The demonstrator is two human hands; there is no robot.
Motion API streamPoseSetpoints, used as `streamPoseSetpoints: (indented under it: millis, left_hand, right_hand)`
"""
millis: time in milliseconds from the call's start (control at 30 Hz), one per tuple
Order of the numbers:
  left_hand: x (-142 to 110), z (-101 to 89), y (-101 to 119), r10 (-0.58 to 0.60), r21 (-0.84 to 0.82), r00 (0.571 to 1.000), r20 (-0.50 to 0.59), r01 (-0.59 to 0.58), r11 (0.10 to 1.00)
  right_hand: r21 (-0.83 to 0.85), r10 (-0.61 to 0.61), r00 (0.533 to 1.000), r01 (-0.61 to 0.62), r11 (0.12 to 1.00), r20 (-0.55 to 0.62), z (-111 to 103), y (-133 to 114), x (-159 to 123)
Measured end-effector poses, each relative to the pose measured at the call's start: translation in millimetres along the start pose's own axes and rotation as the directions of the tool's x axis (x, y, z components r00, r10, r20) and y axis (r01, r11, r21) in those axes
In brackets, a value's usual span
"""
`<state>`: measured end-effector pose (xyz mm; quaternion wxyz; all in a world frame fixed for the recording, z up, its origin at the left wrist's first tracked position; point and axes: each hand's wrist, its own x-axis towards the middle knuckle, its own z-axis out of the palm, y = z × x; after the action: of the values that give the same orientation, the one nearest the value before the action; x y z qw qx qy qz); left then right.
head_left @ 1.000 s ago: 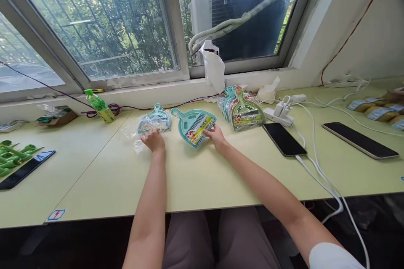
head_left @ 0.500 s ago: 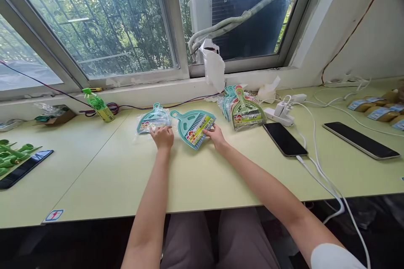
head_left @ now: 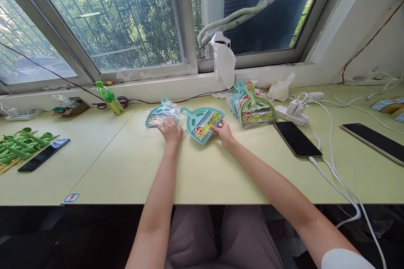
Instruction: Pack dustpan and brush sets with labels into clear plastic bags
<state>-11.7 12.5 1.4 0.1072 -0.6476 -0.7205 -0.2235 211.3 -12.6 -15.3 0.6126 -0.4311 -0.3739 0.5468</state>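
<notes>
A teal dustpan (head_left: 193,122) with a small brush and a yellow label lies on the table before me, its handle toward the upper left. My right hand (head_left: 223,133) grips its lower right edge, thumb over the label. To its left is a second teal dustpan (head_left: 155,117) in clear plastic wrapping. My left hand (head_left: 171,132) rests on the near edge of that wrapping with its fingers spread. Right of both, several wrapped dustpans (head_left: 256,107) stand together in a stack, a green one in front.
A phone (head_left: 297,138) on a white cable and a power strip (head_left: 292,114) lie to the right, with another dark device (head_left: 375,141) beyond. On the left are a green bottle (head_left: 110,98), a phone (head_left: 44,155) and a heap of green plastic parts (head_left: 23,147). The window is behind.
My left hand has moved right along the wrapped dustpan, and its fingers have spread. The loose plastic at its left now lies closer in. My right hand keeps its grip; the view has shifted.
</notes>
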Motion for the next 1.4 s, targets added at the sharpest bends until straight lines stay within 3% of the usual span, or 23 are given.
streamPoseSetpoints:
  millis: [267, 367, 467, 567, 700, 833, 967, 1067, 1233, 1333, 1400]
  left_hand:
    - [-1, -2.0, -1, 0.023, -0.052, 0.997, -0.077, -0.027, 0.998]
    - [0, -4.1, -2, -0.087, -0.161, 0.983, -0.164, 0.06, 0.985]
    - [4, -7.3, -6, -0.292, -0.326, 0.929, -0.227, 0.21, 0.922]
    - [8, -9.9, -13, -0.451, -0.468, 0.873, -0.188, 0.324, 0.822]
    - [11, -10.4, -22, -0.502, -0.541, 0.849, -0.165, 0.348, 0.766]
    - [11, -10.3, -18, -0.386, -0.505, 0.902, -0.193, 0.246, 0.828]
    - [7, -11.0, -5, -0.124, -0.478, 0.975, -0.184, 0.021, 0.878]
    - [4, -11.1, 4, 0.035, -0.505, 0.989, -0.141, -0.102, 0.857]
    - [2, -11.4, 8, 0.066, -0.525, 0.984, -0.168, -0.146, 0.839]
    - [0, -12.8, 12, 0.144, -0.495, 0.982, -0.122, -0.186, 0.849]
    - [-2, -14.1, 16, 0.107, -0.476, 0.985, -0.133, -0.158, 0.865]
  right_hand:
    - [-0.009, 0.005, 1.0, -0.005, 1.0, 0.009, -2, 0, -1]
    - [-0.004, 0.007, 1.0, -0.007, 1.0, 0.023, -2, 0, -1]
    - [-0.007, 0.01, 0.999, -0.01, 1.0, 0.04, -1, 0, -1]
    - [-0.022, 0.02, 0.998, -0.019, 1.0, 0.064, -1, -2, -1]
    - [-0.047, 0.046, 0.994, -0.042, 0.998, 0.099, -1, -5, -1]
    - [-0.046, 0.062, 0.991, -0.057, 0.997, 0.117, -2, -7, -1]
    - [-0.01, 0.051, 0.996, -0.051, 0.999, 0.076, -2, -7, -1]
    - [-0.001, 0.055, 0.997, -0.055, 0.998, 0.046, -1, -7, -2]
    - [-0.012, 0.078, 0.995, -0.077, 0.997, 0.068, 0, -8, -2]
    - [0.014, 0.054, 0.997, -0.054, 0.998, 0.052, 0, -6, -1]
    - [0.047, 0.025, 0.999, -0.026, 0.999, 0.035, -1, -3, 1]
